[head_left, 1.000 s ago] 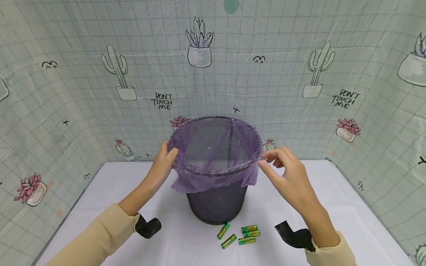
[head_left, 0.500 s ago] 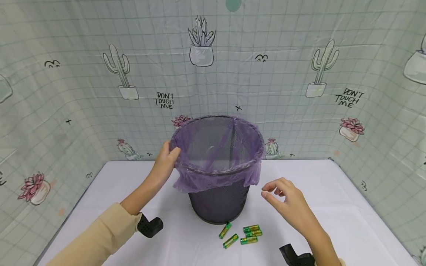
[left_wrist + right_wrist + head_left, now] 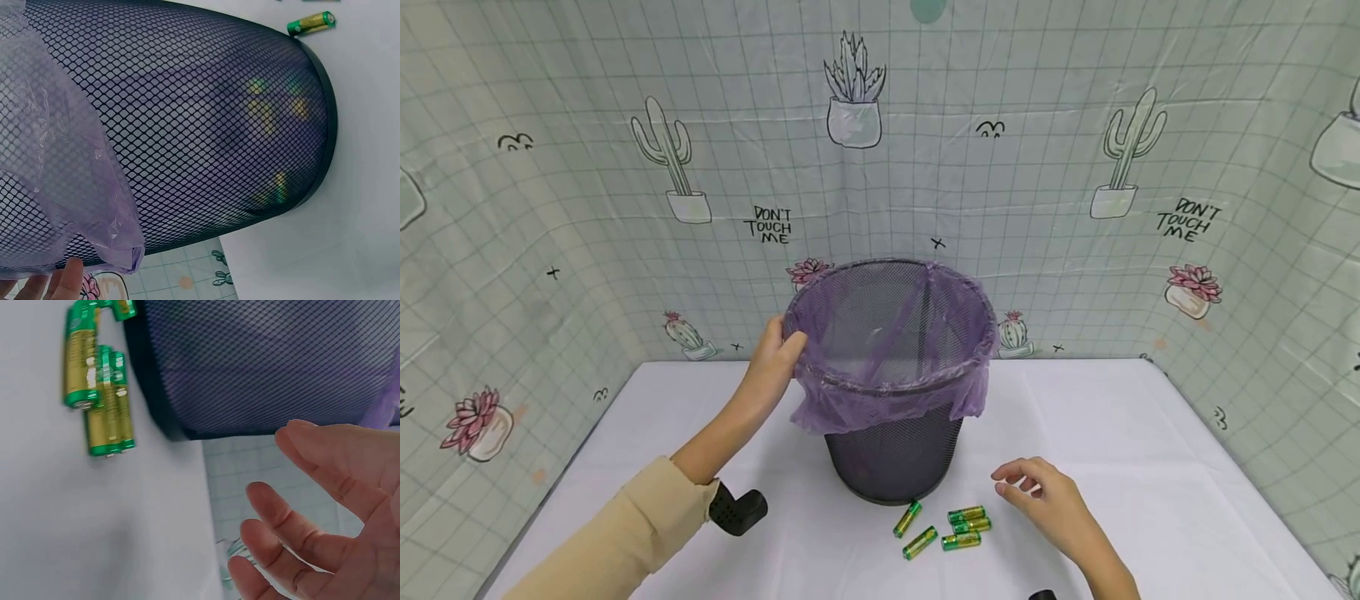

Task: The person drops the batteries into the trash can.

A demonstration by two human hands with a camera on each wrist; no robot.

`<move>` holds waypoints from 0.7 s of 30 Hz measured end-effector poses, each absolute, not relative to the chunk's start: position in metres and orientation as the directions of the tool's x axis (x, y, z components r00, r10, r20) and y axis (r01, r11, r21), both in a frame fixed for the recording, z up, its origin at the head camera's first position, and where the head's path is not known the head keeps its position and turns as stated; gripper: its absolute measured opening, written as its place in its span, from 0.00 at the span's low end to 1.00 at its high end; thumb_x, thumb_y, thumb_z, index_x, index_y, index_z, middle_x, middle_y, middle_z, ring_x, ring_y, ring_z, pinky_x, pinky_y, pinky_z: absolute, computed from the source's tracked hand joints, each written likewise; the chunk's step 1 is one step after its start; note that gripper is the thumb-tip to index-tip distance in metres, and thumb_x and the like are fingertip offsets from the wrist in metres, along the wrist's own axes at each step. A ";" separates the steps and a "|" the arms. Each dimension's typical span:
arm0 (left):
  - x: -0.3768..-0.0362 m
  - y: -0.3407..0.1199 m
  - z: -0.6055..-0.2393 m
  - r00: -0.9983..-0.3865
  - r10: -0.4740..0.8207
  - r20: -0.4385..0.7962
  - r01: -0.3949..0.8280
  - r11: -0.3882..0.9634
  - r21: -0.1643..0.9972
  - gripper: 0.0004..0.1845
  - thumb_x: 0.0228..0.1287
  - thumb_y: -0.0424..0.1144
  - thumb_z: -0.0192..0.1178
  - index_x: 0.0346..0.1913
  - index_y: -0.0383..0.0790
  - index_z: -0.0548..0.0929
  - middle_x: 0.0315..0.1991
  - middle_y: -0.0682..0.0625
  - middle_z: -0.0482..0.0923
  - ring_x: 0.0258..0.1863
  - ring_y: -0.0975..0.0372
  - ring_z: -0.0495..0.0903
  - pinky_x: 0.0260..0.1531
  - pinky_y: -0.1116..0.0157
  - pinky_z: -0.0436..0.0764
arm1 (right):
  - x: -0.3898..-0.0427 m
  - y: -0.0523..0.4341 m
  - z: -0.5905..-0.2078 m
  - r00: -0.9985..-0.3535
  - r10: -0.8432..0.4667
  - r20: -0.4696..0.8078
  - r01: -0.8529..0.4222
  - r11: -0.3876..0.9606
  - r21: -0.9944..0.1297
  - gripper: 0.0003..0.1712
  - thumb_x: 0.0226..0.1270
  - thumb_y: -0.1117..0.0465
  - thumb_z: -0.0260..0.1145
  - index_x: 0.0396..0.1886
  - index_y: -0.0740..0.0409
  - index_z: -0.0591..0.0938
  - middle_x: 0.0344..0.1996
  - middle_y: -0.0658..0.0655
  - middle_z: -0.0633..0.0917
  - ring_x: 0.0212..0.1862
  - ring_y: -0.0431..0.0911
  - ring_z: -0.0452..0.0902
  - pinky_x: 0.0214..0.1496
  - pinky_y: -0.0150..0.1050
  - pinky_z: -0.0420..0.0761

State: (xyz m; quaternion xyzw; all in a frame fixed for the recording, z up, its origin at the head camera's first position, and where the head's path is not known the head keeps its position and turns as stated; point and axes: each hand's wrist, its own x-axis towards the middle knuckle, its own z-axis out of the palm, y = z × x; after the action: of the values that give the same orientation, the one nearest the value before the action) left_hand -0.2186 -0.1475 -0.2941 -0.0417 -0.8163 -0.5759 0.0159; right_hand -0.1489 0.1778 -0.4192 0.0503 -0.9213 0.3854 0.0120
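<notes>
Surrounding us is a pale green gridded curtain (image 3: 1037,192) printed with cacti and "DON'T TOUCH ME". Below it lies our white table (image 3: 1150,442). On it stands a black mesh bin (image 3: 895,454), near the middle, lined with a purple bag (image 3: 887,400) folded over the rim. Our left hand (image 3: 772,360) grips that rim, fingers curled over it. Our right hand (image 3: 1045,504) hovers released, fingers loose, just beside green-and-gold batteries (image 3: 951,529) lying at the bin's foot.
</notes>
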 end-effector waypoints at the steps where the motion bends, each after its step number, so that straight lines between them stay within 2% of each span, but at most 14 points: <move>1: -0.219 -0.147 -0.294 -0.996 0.052 0.074 0.087 0.328 0.941 0.26 0.64 0.39 0.38 0.62 0.29 0.55 0.49 0.44 0.60 0.44 0.56 0.65 0.42 0.66 0.70 | -0.149 0.179 -0.423 -0.997 -0.076 0.032 -0.076 0.696 -0.714 0.07 0.60 0.56 0.65 0.37 0.50 0.84 0.33 0.48 0.79 0.38 0.39 0.71 0.39 0.34 0.74; 4: -0.218 -0.147 -0.293 -0.996 0.054 0.074 0.087 0.321 0.943 0.26 0.63 0.39 0.38 0.62 0.29 0.55 0.49 0.43 0.60 0.44 0.56 0.65 0.43 0.64 0.70 | -0.149 0.180 -0.433 -0.997 -0.066 -0.030 -0.023 0.685 -0.728 0.08 0.59 0.57 0.65 0.38 0.50 0.84 0.34 0.49 0.79 0.39 0.42 0.72 0.38 0.35 0.73; 11: -0.217 -0.146 -0.291 -0.996 0.054 0.067 0.081 0.325 0.942 0.27 0.64 0.40 0.38 0.64 0.30 0.54 0.50 0.43 0.59 0.46 0.56 0.65 0.47 0.61 0.70 | -0.151 0.180 -0.455 -0.993 -0.075 -0.087 0.016 0.658 -0.753 0.10 0.59 0.57 0.65 0.39 0.53 0.84 0.33 0.49 0.80 0.35 0.40 0.71 0.34 0.34 0.72; 21: -0.217 -0.146 -0.293 -0.997 0.045 0.064 0.075 0.331 0.941 0.27 0.64 0.40 0.38 0.64 0.31 0.54 0.50 0.43 0.61 0.45 0.56 0.65 0.43 0.65 0.70 | -0.155 0.173 -0.471 -0.993 -0.015 -0.117 0.080 0.639 -0.765 0.09 0.56 0.62 0.65 0.38 0.56 0.85 0.29 0.51 0.76 0.32 0.42 0.66 0.32 0.33 0.67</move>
State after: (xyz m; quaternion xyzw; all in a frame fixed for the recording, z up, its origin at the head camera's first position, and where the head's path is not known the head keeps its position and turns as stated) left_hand -0.2170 -0.1462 -0.2929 -0.0368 -0.8156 -0.5774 0.0132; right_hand -0.1551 0.1729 -0.4714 -0.0181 -0.9036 0.4243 -0.0561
